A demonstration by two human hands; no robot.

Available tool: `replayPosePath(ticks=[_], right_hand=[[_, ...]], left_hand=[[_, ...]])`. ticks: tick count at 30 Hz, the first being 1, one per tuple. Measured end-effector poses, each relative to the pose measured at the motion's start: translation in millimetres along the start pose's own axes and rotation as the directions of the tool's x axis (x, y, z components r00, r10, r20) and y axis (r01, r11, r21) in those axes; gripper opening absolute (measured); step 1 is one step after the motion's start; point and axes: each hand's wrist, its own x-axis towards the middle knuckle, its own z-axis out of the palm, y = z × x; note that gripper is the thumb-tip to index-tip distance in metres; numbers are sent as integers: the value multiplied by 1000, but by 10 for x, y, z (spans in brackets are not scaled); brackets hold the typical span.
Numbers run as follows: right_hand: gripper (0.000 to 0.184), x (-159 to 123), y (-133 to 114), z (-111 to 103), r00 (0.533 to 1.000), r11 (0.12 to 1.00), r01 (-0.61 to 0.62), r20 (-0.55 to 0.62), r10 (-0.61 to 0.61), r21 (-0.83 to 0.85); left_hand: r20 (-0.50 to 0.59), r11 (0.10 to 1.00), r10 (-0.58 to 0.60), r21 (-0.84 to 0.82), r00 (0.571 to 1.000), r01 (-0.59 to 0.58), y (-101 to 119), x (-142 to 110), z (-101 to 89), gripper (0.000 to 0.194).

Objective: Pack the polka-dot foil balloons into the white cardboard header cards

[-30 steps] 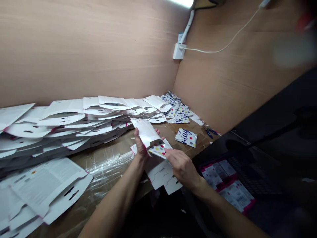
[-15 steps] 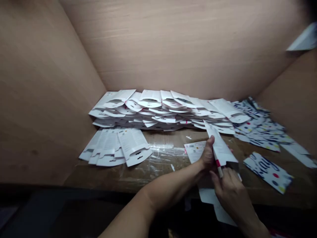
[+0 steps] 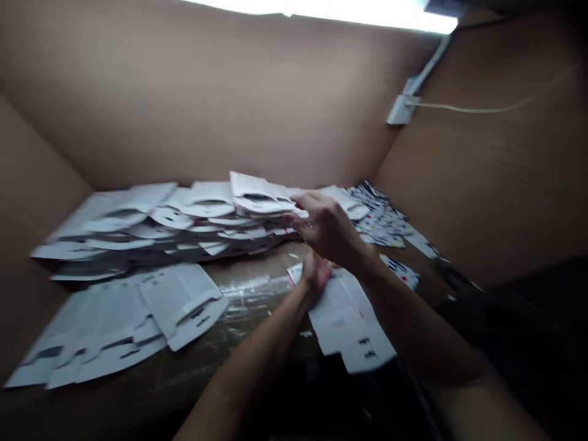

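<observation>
My right hand (image 3: 328,229) reaches across to the front of a long pile of white card sleeves (image 3: 206,211). Its thumb and fingers close round the edge of a white sleeve (image 3: 299,211) at the pile; blur hides the exact grip. Below it my left hand (image 3: 316,274) is closed, its fingers curled, above white printed sleeves (image 3: 346,321) at the table's front edge. What the left fingers hold, if anything, is hidden. The lower sleeves have hanger slots and overhang the edge.
Several fanned sleeves (image 3: 179,300) lie at the front left. Cards with coloured dots (image 3: 381,217) are heaped at the back right, with one loose dotted card (image 3: 400,271) nearer. Brown cardboard walls (image 3: 220,104) enclose the table. A lit tube (image 3: 321,13) and cable (image 3: 468,110) are above.
The view has turned right and up. My right hand has moved from the sleeve and red-and-white stick at the front to the pile. That sleeve has left my left hand.
</observation>
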Motion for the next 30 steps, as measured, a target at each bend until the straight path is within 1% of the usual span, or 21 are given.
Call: replayPosePath(ticks=[1,2,3,4,6,7,8,9,10,12,14,18,19,20,23,24,25,26,27,28,30], right_hand=[[29,-330,107,-100,996,996,-90,8,90,14],[28,-725,211,-204,978,978,-206,40,206,10],[26,-1158,298,-306,937,941,-339,84,339,-11],[24,-1603,357,-396,863,874,-483,144,485,-54],[24,-2428,382,-495,642,687,-711,260,722,-150],[29,-2764,352,-491,549,600,-785,275,789,-155],[37,-3029,299,-450,497,544,-827,268,825,-140],[45,-3216,233,-382,476,515,-849,252,843,-119],[53,-3328,164,-298,479,508,-856,221,850,-97],[60,-3372,52,-131,506,519,-852,146,850,-69],[58,-3293,8,-15,510,514,-857,90,855,-32],[45,-3166,54,81,464,458,-885,63,884,89],[41,-3155,64,99,471,466,-880,51,880,95],[37,-3147,67,116,499,496,-865,28,866,77],[32,-3110,50,147,649,636,-759,-84,756,-139],[29,-3089,51,139,692,658,-717,-112,714,-229],[25,-3062,62,118,719,663,-685,-131,683,-302],[23,-3030,87,86,730,657,-669,-144,668,-347],[22,-2994,123,43,727,645,-672,-157,668,-364],[24,-2952,167,-4,713,630,-689,-174,680,-358],[29,-2851,258,-92,669,599,-739,-230,707,-309]], left_hand=[[-33,1000,0,-10,999,0,-32,41,-31,43],[-62,1000,-20,-19,998,19,-78,84,-69,42],[-92,998,-52,-24,994,50,-134,123,-108,42],[-131,999,-41,15,991,44,-198,152,-141,42],[-165,998,-35,45,986,43,-335,168,-164,44],[-166,997,-29,62,986,40,-400,157,-152,44],[-158,996,-31,73,987,43,-460,136,-128,45],[-145,995,-37,87,989,50,-513,109,-98,45],[-132,993,-44,105,990,58,-556,81,-67,45],[-120,988,-56,134,991,72,-611,32,-18,44],[-126,986,-59,145,990,78,-628,3,1,42],[-142,991,-50,119,989,67,-628,-16,-12,40],[-141,991,-48,117,989,65,-634,-20,-14,39],[-141,991,-46,119,989,63,-641,-25,-10,38],[-142,987,-28,151,989,50,-641,-53,33,35],[-132,983,-4,181,991,28,-620,-67,59,33],[-112,977,24,213,993,0,-586,-85,90,29],[-81,966,67,256,994,-44,-537,-107,126,24],[-43,946,129,305,991,-110,-477,-132,164,19],[-8,916,208,352,978,-192,-412,-161,204,21],[23,849,361,407,932,-339,-289,-224,281,46]])
